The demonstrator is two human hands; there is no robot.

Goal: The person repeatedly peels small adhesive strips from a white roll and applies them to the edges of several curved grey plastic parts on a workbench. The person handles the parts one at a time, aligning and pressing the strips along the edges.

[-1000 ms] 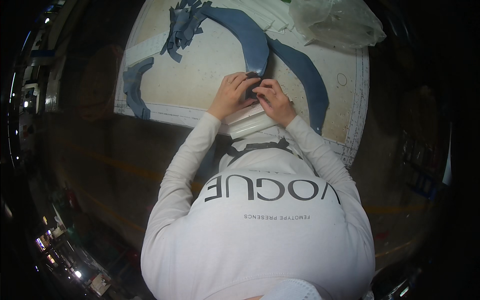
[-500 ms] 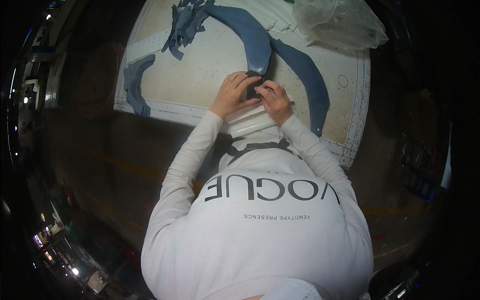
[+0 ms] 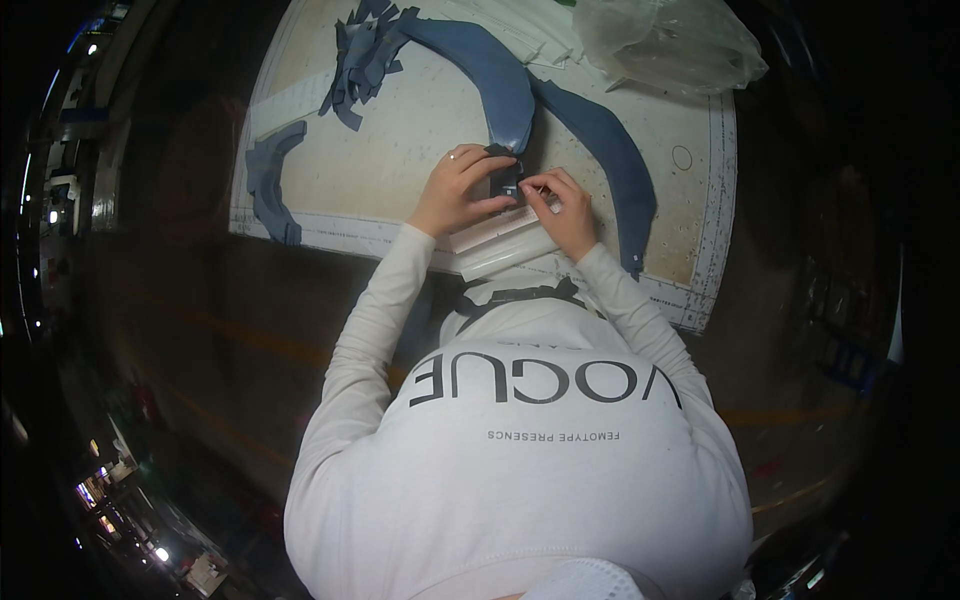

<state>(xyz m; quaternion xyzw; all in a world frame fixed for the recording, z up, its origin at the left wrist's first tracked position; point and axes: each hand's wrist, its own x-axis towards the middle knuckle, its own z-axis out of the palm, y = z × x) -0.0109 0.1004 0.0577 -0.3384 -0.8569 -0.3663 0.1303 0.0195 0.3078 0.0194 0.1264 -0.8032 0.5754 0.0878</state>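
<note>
My left hand (image 3: 455, 187) and my right hand (image 3: 561, 205) meet over the near edge of a beige cutting mat (image 3: 420, 120). Together they pinch a small dark blue fabric piece (image 3: 505, 172), at the lower end of a long curved blue denim piece (image 3: 490, 75). A second curved denim strip (image 3: 610, 150) arcs to the right of my right hand. Under my hands lies a white plastic strip (image 3: 500, 248). My white sleeves come up from the lower edge.
A pile of small blue fabric cuttings (image 3: 362, 52) lies at the mat's far left. Another curved denim piece (image 3: 265, 180) rests at the left edge. A clear plastic bag (image 3: 665, 42) sits at the far right. Dark floor surrounds the table.
Both hands stay at the same spot on the small piece; the fingers have shifted slightly, the right hand drawing a little closer to the left.
</note>
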